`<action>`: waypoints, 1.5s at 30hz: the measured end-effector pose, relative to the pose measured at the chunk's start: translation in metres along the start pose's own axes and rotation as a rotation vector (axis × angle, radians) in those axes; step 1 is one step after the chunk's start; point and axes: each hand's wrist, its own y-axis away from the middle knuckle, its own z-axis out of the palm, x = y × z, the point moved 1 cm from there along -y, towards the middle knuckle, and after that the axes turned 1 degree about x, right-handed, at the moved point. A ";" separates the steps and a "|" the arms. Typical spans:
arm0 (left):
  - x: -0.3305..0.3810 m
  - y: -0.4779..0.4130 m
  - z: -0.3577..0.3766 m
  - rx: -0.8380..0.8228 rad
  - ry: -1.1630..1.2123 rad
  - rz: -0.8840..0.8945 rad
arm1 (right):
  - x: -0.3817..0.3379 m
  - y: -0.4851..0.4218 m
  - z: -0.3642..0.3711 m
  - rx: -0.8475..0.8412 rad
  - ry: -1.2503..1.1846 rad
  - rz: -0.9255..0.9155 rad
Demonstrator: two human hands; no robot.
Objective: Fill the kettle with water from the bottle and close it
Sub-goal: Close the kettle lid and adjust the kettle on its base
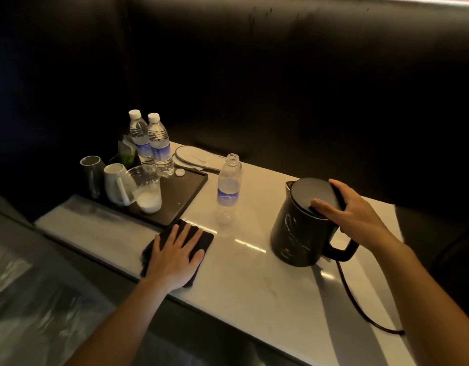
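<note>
A black electric kettle (299, 228) stands on the white counter at the right, its lid down. My right hand (352, 212) rests on the lid, thumb on the front edge and fingers over the back near the handle. An uncapped clear water bottle (228, 186) stands upright in the middle of the counter and looks nearly empty. Its white cap (179, 172) lies on the black tray. My left hand (175, 254) lies flat, fingers spread, on a dark folded cloth (199, 241) near the counter's front edge.
A black tray (183, 196) at the left holds two sealed water bottles (151, 143), a white mug (116, 186), a dark cup (92, 175) and a clear plastic cup (147, 188). The kettle's cord (360, 307) trails toward the front right. A dark wall rises behind.
</note>
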 end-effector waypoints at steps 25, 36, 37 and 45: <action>0.260 0.019 -0.042 0.489 1.702 -0.207 | -0.004 0.011 0.010 0.121 -0.036 -0.039; 0.296 -0.024 0.010 0.803 1.130 -0.190 | -0.007 0.010 0.013 0.181 0.059 -0.114; 0.294 -0.025 0.013 0.787 1.171 -0.189 | -0.007 0.010 0.013 0.184 0.056 -0.111; 0.329 -0.016 -0.015 0.748 1.358 -0.605 | -0.008 0.014 0.012 0.183 0.063 -0.114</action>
